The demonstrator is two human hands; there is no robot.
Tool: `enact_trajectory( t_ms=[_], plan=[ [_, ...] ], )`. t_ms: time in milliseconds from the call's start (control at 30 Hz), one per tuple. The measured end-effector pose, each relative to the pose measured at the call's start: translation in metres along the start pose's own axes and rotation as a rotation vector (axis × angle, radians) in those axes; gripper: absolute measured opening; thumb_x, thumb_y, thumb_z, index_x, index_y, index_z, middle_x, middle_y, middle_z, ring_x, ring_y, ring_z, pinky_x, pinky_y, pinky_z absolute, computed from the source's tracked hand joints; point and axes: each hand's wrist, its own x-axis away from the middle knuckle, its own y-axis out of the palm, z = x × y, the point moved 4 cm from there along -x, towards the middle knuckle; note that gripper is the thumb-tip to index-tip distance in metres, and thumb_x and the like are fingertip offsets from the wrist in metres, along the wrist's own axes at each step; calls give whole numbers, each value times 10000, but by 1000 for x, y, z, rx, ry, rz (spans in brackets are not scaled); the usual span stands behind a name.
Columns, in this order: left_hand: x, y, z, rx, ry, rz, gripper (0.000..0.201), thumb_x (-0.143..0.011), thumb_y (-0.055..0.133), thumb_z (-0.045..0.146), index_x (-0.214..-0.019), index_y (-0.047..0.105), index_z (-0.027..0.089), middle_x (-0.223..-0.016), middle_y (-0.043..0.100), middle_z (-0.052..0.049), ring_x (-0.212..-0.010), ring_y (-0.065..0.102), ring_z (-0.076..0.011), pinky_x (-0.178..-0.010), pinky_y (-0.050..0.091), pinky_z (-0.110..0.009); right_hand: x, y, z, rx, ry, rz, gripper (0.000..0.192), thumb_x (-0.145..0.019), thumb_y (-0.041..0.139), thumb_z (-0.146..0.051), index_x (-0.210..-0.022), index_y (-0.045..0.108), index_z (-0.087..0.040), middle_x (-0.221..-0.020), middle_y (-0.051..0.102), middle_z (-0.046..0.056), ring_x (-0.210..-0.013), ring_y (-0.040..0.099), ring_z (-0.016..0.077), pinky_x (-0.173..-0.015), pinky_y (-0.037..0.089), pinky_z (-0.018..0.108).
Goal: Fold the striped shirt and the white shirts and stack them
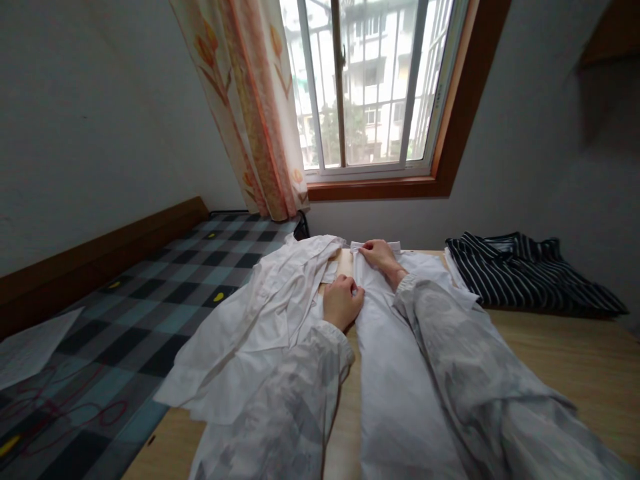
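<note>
A white shirt lies flat along a wooden table, collar end toward the window. My left hand is closed, pinching the shirt's front edge near the upper chest. My right hand grips the shirt at the collar, fingers curled on the fabric. Both of my sleeves are pale grey, mottled cloth. A second white garment lies crumpled just left of my left hand, hanging over the table's left edge.
A dark shirt with thin white stripes is heaped at the table's far right. A bed with a blue and black checked cover stands at left, with a paper sheet on it. A window and a floral curtain are behind.
</note>
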Motion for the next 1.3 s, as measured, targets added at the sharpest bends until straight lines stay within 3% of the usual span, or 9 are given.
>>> enact_trajectory(
  t_ms=[233, 467, 700, 867, 1000, 1167, 1300],
  plan=[
    [0, -1, 1, -10, -11, 4, 198, -1027, 636, 292, -870, 729, 217, -1060, 750, -75, -978, 715, -232, -906, 465, -366, 3, 4, -7, 18, 33, 12, 273, -994, 688, -354, -1051, 916, -216, -1086, 880, 133, -1052, 791, 279, -969, 541, 328],
    [1, -1, 1, 5, -18, -4, 203, -1009, 673, 307, -828, 708, 221, -1061, 755, -73, -981, 722, -235, -908, 465, -366, -1, 13, -31, -24, -43, -53, 185, -908, 814, -404, -994, 909, -271, -1016, 879, 72, -1020, 789, 262, -939, 536, 306],
    [1, 2, 0, 6, -14, -3, 217, -1006, 676, 319, -819, 729, 223, -1049, 752, -71, -983, 722, -241, -919, 461, -379, -11, 21, -14, -83, 76, -11, 246, -995, 688, -358, -1077, 876, -221, -1087, 873, 88, -968, 791, 237, -870, 546, 292],
    [0, 1, -2, -4, -28, -1, 221, -1011, 659, 325, -840, 745, 216, -1043, 757, -74, -972, 724, -243, -917, 458, -391, -12, 22, -8, -119, 91, -25, 318, -1039, 664, -443, -1136, 865, -216, -1110, 870, 86, -940, 792, 211, -836, 546, 268],
    [0, -2, -4, -14, -15, -9, 218, -1011, 654, 315, -841, 746, 214, -1050, 761, -79, -972, 727, -243, -906, 458, -385, -11, 19, -14, -118, 76, -72, 361, -979, 729, -516, -1088, 879, -206, -994, 864, 92, -898, 791, 230, -804, 544, 275],
    [1, -1, 0, -18, -10, -27, 216, -1004, 668, 322, -830, 745, 219, -1032, 753, -83, -991, 724, -254, -913, 465, -387, -12, 20, -21, -81, 60, -62, 269, -866, 820, -460, -986, 891, -230, -985, 870, 103, -1028, 801, 302, -934, 544, 331],
    [3, -1, 5, -8, -2, -26, 213, -998, 681, 321, -818, 739, 222, -1034, 756, -83, -999, 728, -256, -928, 471, -391, -15, 25, -23, -90, 100, -22, 218, -878, 781, -401, -990, 893, -251, -1030, 878, 97, -1068, 800, 298, -978, 541, 345]
  ],
)
